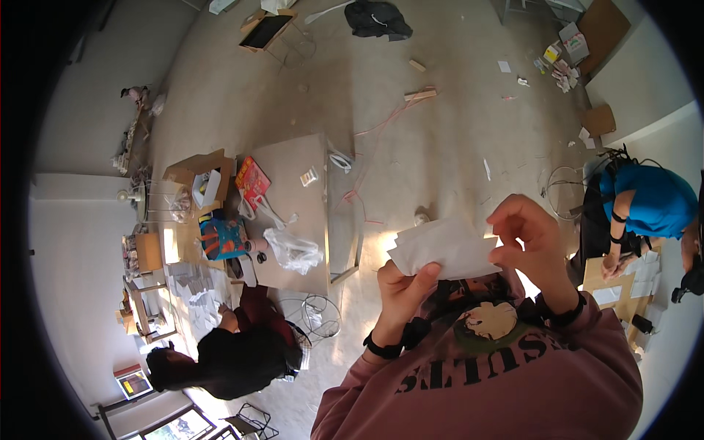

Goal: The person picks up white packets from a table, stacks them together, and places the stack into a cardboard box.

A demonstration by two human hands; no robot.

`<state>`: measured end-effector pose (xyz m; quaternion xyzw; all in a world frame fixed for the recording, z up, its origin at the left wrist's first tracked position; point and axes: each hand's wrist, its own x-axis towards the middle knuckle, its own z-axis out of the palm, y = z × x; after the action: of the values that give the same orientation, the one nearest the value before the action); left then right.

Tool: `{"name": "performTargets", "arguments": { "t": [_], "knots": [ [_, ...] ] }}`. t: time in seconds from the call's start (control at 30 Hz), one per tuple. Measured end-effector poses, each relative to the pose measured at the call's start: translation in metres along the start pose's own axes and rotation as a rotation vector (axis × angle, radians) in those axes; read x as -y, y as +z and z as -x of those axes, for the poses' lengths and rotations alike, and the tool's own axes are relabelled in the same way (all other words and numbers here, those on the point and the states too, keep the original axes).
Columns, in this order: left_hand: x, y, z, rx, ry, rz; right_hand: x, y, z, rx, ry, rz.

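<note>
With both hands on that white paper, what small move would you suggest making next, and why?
Probably pull the right hand gently along the top edge to separate or flatten the white paper. The left hand already pinches its lower edge with the thumb on top, and the right fingertips grip the upper right corner, so the sheet is held in the air, layered and slightly bent.

Left hand [402, 287] grips white folded paper [444, 249] from below; right hand [524, 235] pinches its right edge.
</note>
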<state>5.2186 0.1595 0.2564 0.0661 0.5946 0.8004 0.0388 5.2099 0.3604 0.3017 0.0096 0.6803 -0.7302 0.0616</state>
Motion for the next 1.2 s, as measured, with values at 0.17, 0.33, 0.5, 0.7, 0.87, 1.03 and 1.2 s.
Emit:
{"name": "performTargets", "arguments": {
  "t": [0.17, 0.33, 0.5, 0.7, 0.87, 1.03, 1.2],
  "knots": [
    [0.002, -0.038, -0.065, 0.034, -0.03, 0.039, 0.005, 0.016, -0.066, 0.035, -0.123, -0.017],
    [0.003, -0.055, -0.12, -0.048, -0.039, 0.182, 0.012, 0.012, -0.107, 0.19, -0.227, -0.068],
    [-0.017, -0.052, -0.178, 0.17, -0.068, 0.045, 0.029, 0.006, -0.149, 0.028, -0.156, -0.045],
    [-0.007, -0.047, -0.241, 0.351, 0.04, -0.155, 0.039, -0.009, -0.219, 0.009, -0.353, 0.254],
    [0.01, -0.023, -0.297, 0.287, 0.113, -0.096, 0.045, -0.05, -0.271, 0.107, -0.378, 0.15],
    [0.011, 0.008, -0.356, 0.215, 0.022, 0.167, 0.063, -0.095, -0.321, 0.316, -0.435, 0.193],
    [0.018, 0.044, -0.407, 0.228, 0.051, -0.079, 0.07, -0.138, -0.363, 0.299, -0.461, 0.207]
  ]
}}
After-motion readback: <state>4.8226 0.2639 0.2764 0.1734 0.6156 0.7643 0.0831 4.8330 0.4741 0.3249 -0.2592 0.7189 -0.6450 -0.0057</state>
